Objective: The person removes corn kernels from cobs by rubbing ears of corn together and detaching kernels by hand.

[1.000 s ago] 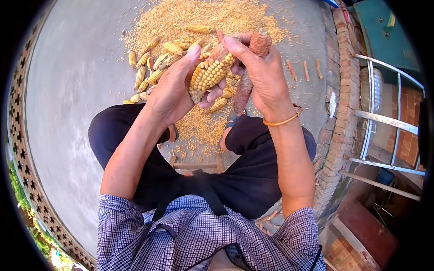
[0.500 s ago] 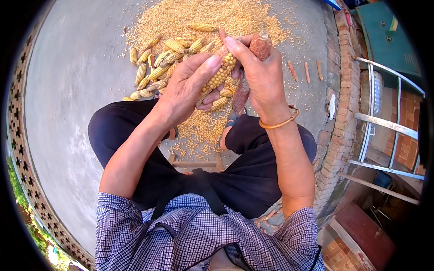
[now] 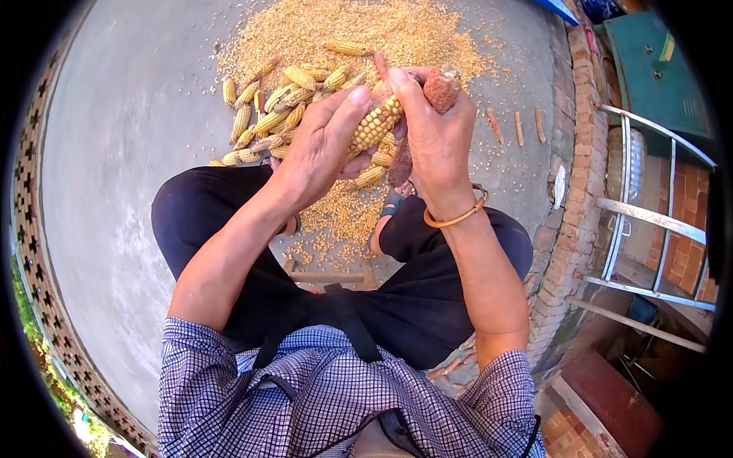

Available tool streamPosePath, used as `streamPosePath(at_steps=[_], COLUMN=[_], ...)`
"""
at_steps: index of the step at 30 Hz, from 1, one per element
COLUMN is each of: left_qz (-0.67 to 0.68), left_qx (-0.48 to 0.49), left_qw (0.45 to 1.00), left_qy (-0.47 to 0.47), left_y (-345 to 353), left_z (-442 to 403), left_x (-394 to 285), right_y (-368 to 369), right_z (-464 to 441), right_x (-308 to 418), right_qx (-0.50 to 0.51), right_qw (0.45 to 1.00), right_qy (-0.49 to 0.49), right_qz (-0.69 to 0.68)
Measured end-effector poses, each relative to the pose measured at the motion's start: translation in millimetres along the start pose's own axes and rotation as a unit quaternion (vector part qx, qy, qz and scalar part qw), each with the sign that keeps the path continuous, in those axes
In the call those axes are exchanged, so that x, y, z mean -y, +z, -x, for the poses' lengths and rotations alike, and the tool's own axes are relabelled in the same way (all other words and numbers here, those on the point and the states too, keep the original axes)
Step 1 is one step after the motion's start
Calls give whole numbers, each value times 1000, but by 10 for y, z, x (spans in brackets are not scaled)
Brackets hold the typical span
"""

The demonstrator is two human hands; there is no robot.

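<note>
- The left hand [image 3: 324,141] is curled around a partly shelled ear of corn [image 3: 374,126], its thumb lying along the upper side and its fingertips wrapped beneath.
- The right hand [image 3: 439,126] is bent nearly closed; its thumb presses near the upper end of the same ear, where the kernels give way to bare cob.
- That ear is tilted between the two hands, above the floor and in front of the heap of ears, with yellow kernels covering the part in view.
- The right hand also grips a reddish bare cob [image 3: 440,90], whose top shows above the fingers; the reddish length below the palm appears to be the same cob, though the hand hides the middle.
- An orange-brown bangle [image 3: 456,219] circles the right wrist.
- Past the left hand, unshelled ears [image 3: 269,122] lie heaped on the grey floor [image 3: 114,153].
- A broad spread of loose kernels [image 3: 343,21] lies beyond them, with one ear on it; more kernels are scattered between the sandalled feet [image 3: 389,206].
- Three thin bare cobs [image 3: 519,128] lie apart on the floor to the right, near the brick edging [image 3: 584,145].
</note>
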State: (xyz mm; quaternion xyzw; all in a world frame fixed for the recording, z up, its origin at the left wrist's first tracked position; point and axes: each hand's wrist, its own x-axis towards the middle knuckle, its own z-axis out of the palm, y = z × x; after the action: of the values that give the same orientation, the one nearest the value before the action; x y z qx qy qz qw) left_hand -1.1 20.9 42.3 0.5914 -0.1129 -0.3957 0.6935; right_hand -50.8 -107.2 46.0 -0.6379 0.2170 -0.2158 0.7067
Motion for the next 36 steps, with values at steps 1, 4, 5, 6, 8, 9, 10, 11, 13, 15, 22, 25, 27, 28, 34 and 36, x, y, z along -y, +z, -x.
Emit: streamPosePath(at_steps=[1,4,5,6,8,9,10,11,13,15,22,25,27,28,34,36], left_qz=[1,49,51,53,75,94,112,133,175,197,199,218,197,187,175,174], left_qx=[-6,13,0,-12,0,24,48,64,97,121,187,163,152,148,130,127], left_qw=[1000,998,998,998,996,995,992,988,979,971,962,962,968,971,976,976], left_qy=[-5,-35,-38,-43,-44,-39,-34,-38,-46,-56,3,9,17,22,5,-5], left_y=[1,-21,-30,-34,-52,-76,-104,-132,-177,-210,-209,-154,-113,-102,-110,-106], left_z=[-13,-24,-23,-20,-8,6,19,21,11,0,41,65,79,82,85,67], left_x=[3,-73,-72,-67,-81,-110,-126,-126,-126,-109,-122,-83,-95,-98,-49,-62], right_y=[-3,-38,-51,-68,-106,-122,-127,-120,-117,-151,-157,-150,-118,-111,-93,-127], right_z=[2,10,2,-10,-31,-42,-53,-62,-78,-96,-81,-69,-74,-72,-53,-55], right_x=[19,-18,-40,-65,-61,-45,-31,-18,9,22,81,19,-10,-13,-33,-30], right_qx=[1,34,44,53,76,90,104,105,105,115,139,141,125,116,123,116], right_qw=[1000,999,999,998,996,995,993,991,987,986,981,982,984,985,985,986], right_qy=[16,1,7,12,22,26,29,33,40,53,64,60,49,42,28,47], right_qz=[-8,-14,-17,-20,-32,-41,-50,-72,-114,-104,-116,-109,-117,-120,-119,-108])
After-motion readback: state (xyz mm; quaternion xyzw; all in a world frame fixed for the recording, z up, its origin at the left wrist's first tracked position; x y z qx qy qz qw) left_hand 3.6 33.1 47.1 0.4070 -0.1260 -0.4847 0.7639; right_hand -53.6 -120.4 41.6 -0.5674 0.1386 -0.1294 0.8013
